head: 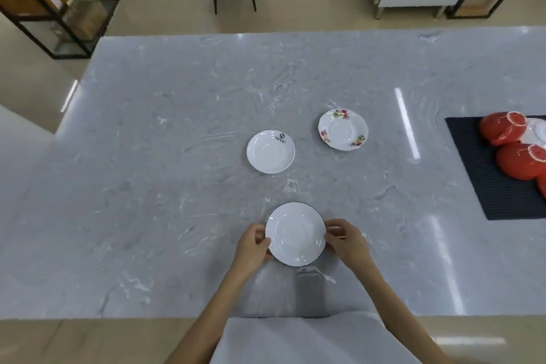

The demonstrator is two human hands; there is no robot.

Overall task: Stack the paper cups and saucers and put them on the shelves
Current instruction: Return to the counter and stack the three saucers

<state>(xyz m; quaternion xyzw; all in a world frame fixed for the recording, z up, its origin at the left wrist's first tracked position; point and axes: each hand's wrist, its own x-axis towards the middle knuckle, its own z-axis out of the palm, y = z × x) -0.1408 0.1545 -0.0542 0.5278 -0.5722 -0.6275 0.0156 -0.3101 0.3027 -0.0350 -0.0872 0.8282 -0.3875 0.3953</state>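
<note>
On the table [147, 186], one saucer [295, 234] lies nearest the person. A second saucer [270, 151] sits at eleven o'clock from it, a third [343, 129] at one o'clock. A mat [484, 186] lies at three o'clock.

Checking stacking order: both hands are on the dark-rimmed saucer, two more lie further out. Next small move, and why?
Probably lift the dark-rimmed saucer and set it onto the logo saucer, the nearer of the two. The left hand and right hand already grip its opposite edges, while the logo saucer and the floral saucer lie apart, unstacked, on the marble counter. No paper cups are visible.
</note>
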